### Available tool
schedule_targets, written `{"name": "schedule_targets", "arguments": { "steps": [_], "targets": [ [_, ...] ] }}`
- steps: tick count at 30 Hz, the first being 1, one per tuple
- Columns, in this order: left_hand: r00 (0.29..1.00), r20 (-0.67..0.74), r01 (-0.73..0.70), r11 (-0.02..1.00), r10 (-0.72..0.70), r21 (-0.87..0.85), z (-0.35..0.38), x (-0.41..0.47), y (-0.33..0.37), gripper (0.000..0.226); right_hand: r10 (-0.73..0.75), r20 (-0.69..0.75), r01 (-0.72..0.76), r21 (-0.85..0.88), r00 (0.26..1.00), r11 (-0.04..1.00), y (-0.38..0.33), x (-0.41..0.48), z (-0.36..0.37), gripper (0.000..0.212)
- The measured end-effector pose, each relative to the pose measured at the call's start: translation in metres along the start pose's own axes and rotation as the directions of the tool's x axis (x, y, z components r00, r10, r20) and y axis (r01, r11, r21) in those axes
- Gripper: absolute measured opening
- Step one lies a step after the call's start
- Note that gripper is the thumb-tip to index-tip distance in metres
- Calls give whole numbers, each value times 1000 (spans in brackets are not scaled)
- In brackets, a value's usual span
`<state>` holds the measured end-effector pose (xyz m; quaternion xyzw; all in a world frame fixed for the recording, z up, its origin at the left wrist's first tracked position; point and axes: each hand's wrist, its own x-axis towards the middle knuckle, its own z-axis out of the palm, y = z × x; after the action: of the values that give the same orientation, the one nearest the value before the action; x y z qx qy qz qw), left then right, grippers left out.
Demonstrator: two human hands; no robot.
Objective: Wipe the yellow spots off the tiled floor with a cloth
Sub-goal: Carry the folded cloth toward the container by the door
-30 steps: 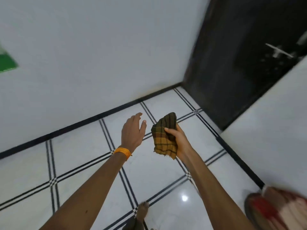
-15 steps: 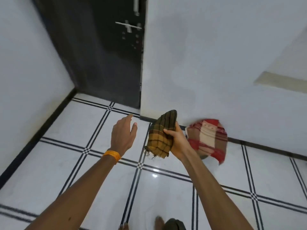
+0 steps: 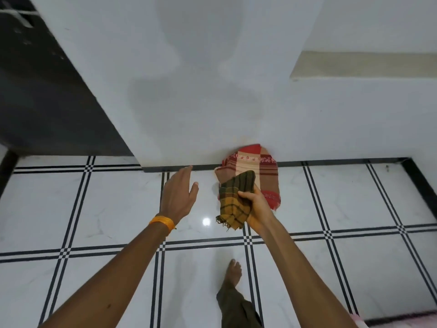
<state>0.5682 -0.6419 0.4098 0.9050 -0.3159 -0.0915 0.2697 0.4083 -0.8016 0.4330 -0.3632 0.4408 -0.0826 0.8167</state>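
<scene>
**White tiled floor (image 3: 106,204), plaid cloth (image 3: 234,202) held above it**

The black-lined floor is bounded by a white wall (image 3: 212,91). The bunched olive-yellow cloth is gripped in the right hand (image 3: 256,209). The left hand (image 3: 179,197) is held open beside it, fingers straight. A red-and-beige checked cloth (image 3: 250,162) is leaned against the wall's foot.
</scene>
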Motion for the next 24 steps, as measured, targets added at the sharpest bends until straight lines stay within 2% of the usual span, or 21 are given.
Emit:
{"name": "schedule_targets", "arguments": {
  "steps": [4, 9, 14, 19, 24],
  "targets": [
    [996, 84, -3, 1000, 1, 25, 57, 57, 32, 55, 52, -44, -53, -3, 998, 999, -29, 63, -50, 51],
    [984, 177, -41, 997, 29, 64, 127, 118, 32, 56, 126, -118, -119, 67, 985, 991, -34, 149, -96, 50],
    [966, 239, -113, 993, 100, 38, 212, 174, 3, 51, 247, -197, -225, 126, 949, 966, -9, 248, -137, 38],
    [955, 273, -131, 991, 118, 28, 289, 215, -36, 49, 314, -223, -287, 143, 923, 947, 23, 343, -168, 39],
    [937, 318, -162, 986, 143, 33, 347, 248, -70, 48, 349, -221, -314, 179, 911, 932, 30, 426, -188, 16]
  ]
}}
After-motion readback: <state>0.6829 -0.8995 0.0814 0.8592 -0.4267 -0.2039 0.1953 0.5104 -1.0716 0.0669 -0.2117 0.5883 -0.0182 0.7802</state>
